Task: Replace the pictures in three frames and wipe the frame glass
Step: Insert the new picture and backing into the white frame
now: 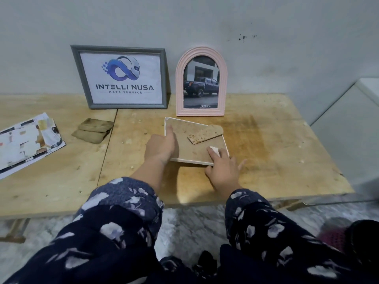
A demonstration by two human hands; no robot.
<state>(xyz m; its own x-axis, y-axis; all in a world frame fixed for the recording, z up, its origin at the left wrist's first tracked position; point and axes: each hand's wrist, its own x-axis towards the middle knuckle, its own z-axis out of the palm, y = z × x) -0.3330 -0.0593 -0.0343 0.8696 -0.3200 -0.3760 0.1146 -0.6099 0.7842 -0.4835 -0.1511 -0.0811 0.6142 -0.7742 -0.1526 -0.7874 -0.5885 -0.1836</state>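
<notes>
A white frame (196,149) lies face down on the wooden table (266,148), its brown backing board up and its stand flap (205,133) folded out. My left hand (161,147) rests on the frame's left side, forefinger stretched toward the far left corner. My right hand (222,171) touches the near right corner, fingers extended over a small white tab there. A grey frame (121,77) with a logo print and a pink arched frame (201,83) with a truck picture stand against the wall behind.
A folded, dirty brown cloth (93,130) lies left of the white frame. An open magazine with cut-out pictures (26,143) sits at the table's left edge. A white appliance (352,128) stands to the right. The table's near edge runs just below my wrists.
</notes>
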